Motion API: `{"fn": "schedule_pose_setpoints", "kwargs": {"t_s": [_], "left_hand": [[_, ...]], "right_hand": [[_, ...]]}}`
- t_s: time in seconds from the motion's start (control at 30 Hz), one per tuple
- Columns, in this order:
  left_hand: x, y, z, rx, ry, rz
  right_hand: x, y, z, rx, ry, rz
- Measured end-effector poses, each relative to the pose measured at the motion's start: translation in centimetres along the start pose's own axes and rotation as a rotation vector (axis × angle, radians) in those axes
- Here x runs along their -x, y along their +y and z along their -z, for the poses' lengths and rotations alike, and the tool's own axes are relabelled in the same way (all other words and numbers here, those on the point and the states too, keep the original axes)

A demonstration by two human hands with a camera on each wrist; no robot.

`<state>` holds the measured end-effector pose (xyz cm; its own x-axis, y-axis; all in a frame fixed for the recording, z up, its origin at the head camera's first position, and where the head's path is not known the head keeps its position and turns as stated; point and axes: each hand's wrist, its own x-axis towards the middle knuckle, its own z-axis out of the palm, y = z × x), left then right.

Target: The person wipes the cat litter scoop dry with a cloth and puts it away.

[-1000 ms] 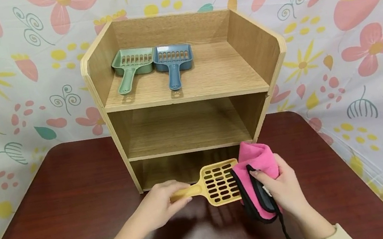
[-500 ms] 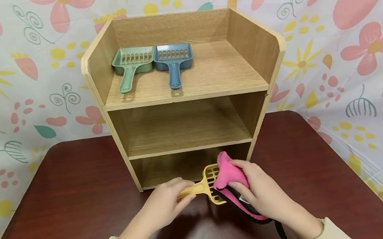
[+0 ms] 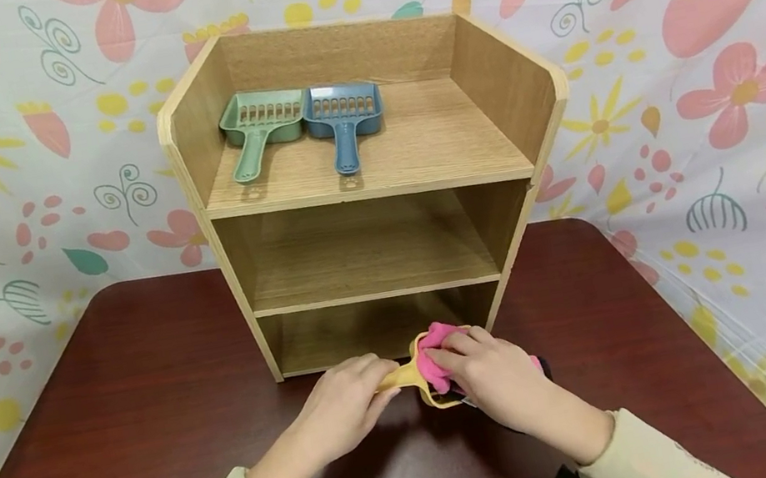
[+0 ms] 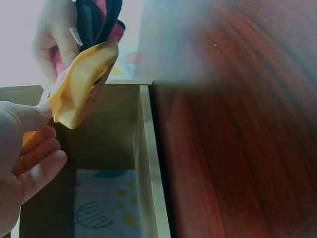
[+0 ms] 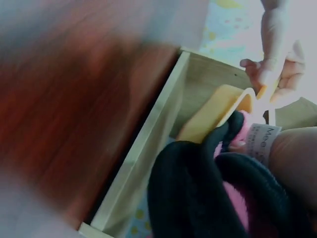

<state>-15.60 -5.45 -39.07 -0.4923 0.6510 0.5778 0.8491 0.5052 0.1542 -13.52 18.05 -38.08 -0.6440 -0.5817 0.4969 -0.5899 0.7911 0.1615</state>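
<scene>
By its handle, my left hand (image 3: 341, 408) holds a yellow litter scoop (image 3: 406, 374) level above the table, in front of the shelf. My right hand (image 3: 503, 378) grips a pink cloth (image 3: 435, 357) with black edging and presses it into the scoop's slotted basket. Cloth and fingers cover most of the basket in the head view. In the left wrist view the side of the scoop (image 4: 84, 84) shows, with thumb and fingers at its handle. The right wrist view has the cloth's black border (image 5: 181, 183) hanging in folds beside a white tag (image 5: 262, 141).
A wooden shelf unit (image 3: 367, 190) stands behind the hands on a dark red table (image 3: 151, 396). On its top level lie a green litter scoop (image 3: 265, 116) and a blue litter scoop (image 3: 342, 110), side by side. A flower-patterned sheet (image 3: 664, 99) hangs behind.
My right hand has moved left with the cloth, from the scoop's far end into its basket near the handle. The cloth is now more bunched. My left hand keeps its hold, shifting slightly right.
</scene>
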Motion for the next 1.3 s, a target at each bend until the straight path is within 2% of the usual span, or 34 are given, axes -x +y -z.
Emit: {"fn": "schedule_pose_setpoints", "kwargs": {"t_s": [0.1, 0.27, 0.37, 0.53, 0.7, 0.87, 1.1, 1.2, 1.3], "left_hand": [[0.1, 0.0, -0.1, -0.010, -0.019, 0.003], [0.2, 0.0, -0.2, -0.016, -0.061, 0.010], [0.3, 0.0, -0.3, -0.025, -0.065, 0.010], [0.4, -0.2, -0.1, -0.028, -0.045, 0.044], [0.1, -0.5, 0.3, -0.027, -0.042, 0.074], [-0.4, -0.2, 0.1, -0.025, -0.015, 0.021], [-0.5, -0.4, -0.2, -0.028, 0.103, -0.067], [-0.5, -0.3, 0.0, -0.031, 0.107, -0.086], [-0.4, -0.3, 0.0, -0.028, 0.099, -0.078]], "right_hand": [[0.0, 0.3, 0.0, 0.048, -0.055, 0.023], [0.2, 0.9, 0.7, 0.086, -0.166, 0.009], [0.5, 1.3, 1.4, 0.108, -0.204, 0.012], [0.9, 2.3, 2.4, 0.150, -0.138, 0.011], [1.0, 1.8, 2.9, 0.101, -0.043, 0.035], [0.9, 0.0, 2.3, 0.071, -0.050, 0.075], [1.1, -0.8, 1.2, 0.097, -0.022, 0.101], [1.2, -0.8, 1.0, 0.133, -0.024, 0.128], [1.5, -0.7, 0.8, 0.174, -0.036, 0.134]]}}
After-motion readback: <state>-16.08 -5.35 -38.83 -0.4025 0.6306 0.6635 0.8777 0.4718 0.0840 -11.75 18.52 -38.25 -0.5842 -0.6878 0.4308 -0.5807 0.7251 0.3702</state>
